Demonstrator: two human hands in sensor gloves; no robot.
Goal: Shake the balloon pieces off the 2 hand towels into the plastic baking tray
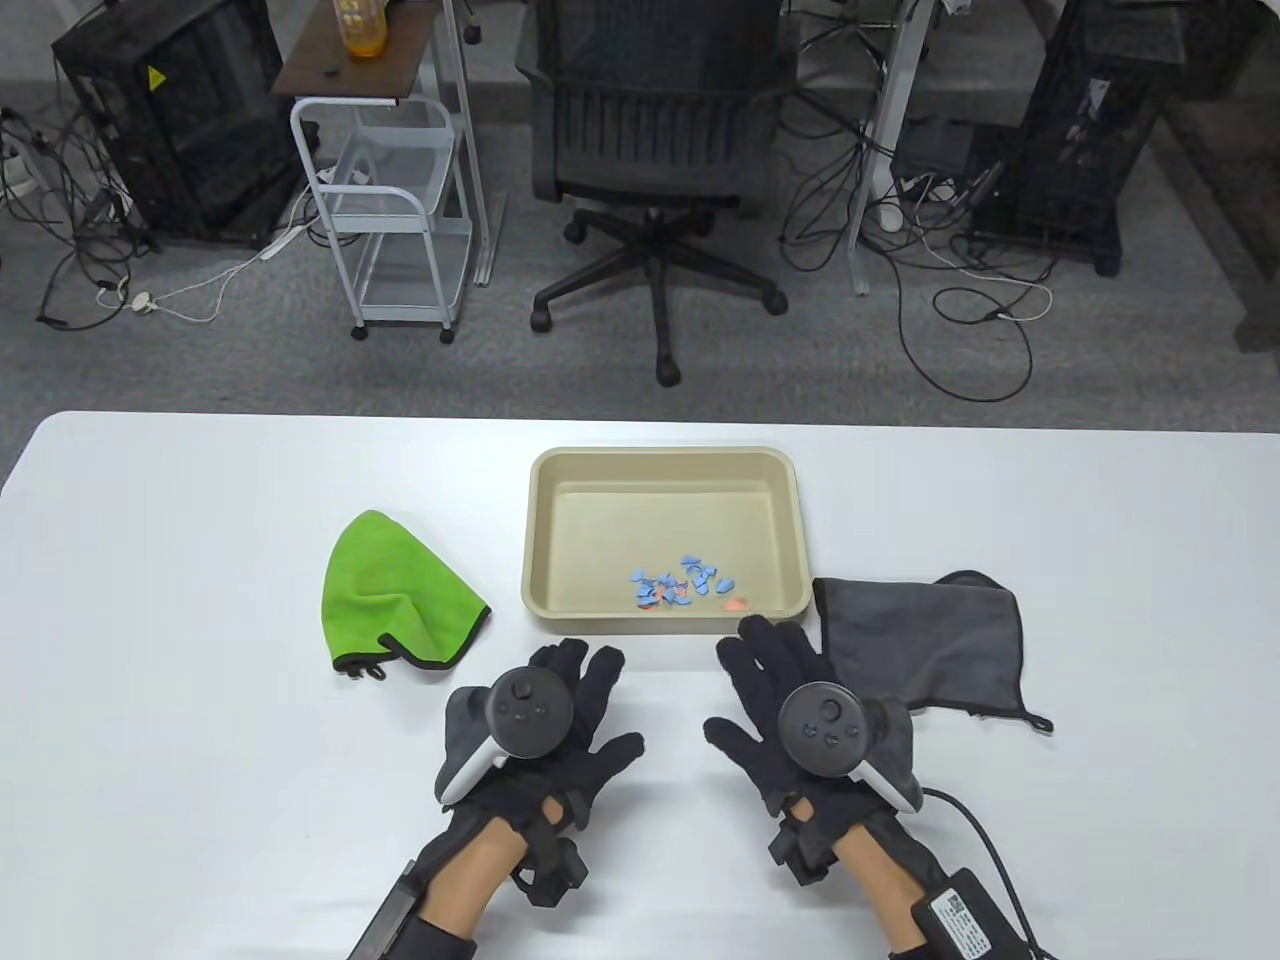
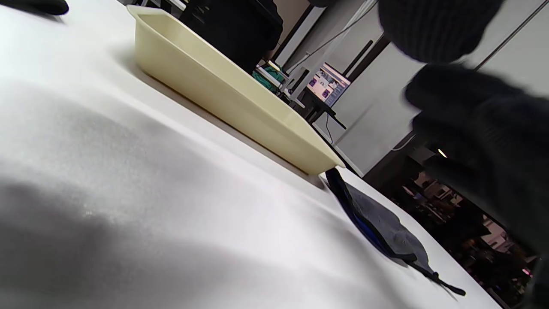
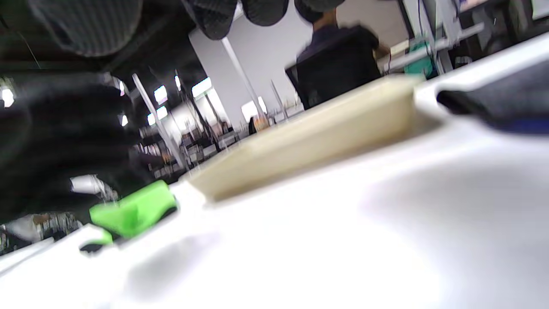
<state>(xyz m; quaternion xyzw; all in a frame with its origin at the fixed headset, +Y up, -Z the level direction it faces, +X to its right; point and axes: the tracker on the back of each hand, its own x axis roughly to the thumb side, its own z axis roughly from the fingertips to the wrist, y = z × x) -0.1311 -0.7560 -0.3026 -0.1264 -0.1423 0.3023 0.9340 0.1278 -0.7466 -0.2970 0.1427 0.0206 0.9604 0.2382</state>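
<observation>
Two towels lie flat on the table [image 1: 200,520], the green towel [image 1: 395,595] left of the tray [image 1: 665,462] and the grey towel [image 1: 920,640] right; the balloon pieces [image 1: 685,585] sit inside. The left hand [image 1: 545,715] and right hand [image 1: 800,705] rest empty, fingers spread. Checking both towels for stragglers would finish cleanly.

Past the white desk [image 1: 200,600] stands a black office chair [image 1: 655,150]. Left of it, a white cart [image 1: 385,210] carries an orange bottle [image 1: 360,25]. Black cases [image 1: 165,120] and cables [image 1: 960,290] sit on the grey carpet.

Black knit gloves – left hand [image 1: 545,715], right hand [image 1: 800,700] – round dark trackers, bare wrists.
</observation>
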